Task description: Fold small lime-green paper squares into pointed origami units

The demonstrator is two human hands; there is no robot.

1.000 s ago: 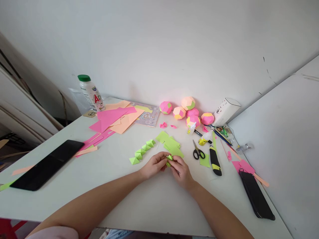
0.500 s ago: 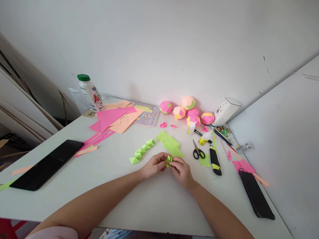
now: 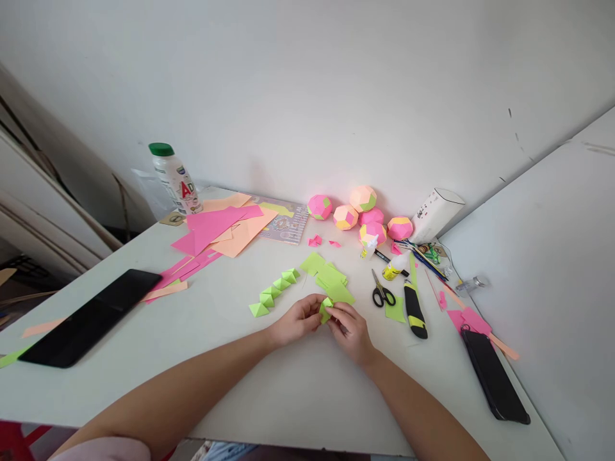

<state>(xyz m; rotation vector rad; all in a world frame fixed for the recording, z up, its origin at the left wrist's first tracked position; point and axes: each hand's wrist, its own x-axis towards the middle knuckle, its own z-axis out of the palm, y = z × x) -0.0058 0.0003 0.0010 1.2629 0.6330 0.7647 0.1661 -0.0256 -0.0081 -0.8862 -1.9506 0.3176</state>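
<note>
Between my two hands is a small folded piece of green paper [image 3: 325, 310]. My left hand [image 3: 298, 321] pinches it from the left, and the fingers of my right hand [image 3: 352, 328] are closed on its other side. Part of the piece is hidden behind the fingertips. To the left of my hands lies a slanting row of folded green paper units [image 3: 270, 293], standing in peaks. Just beyond my fingers, flat green paper squares [image 3: 330, 276] lie in a loose overlapping pile.
Right of my hands lie black scissors [image 3: 383, 296], a utility knife [image 3: 414, 310] and a glue bottle [image 3: 396, 266]. Coloured paper balls [image 3: 364, 199] sit along the wall. A black tablet [image 3: 91, 318] and pink sheets [image 3: 211, 230] lie left, a phone [image 3: 497, 378] far right.
The green paper piece has turned slightly between my fingertips and shows a flatter, smoother face. My hands have hardly moved, and the other things lie where they were.
</note>
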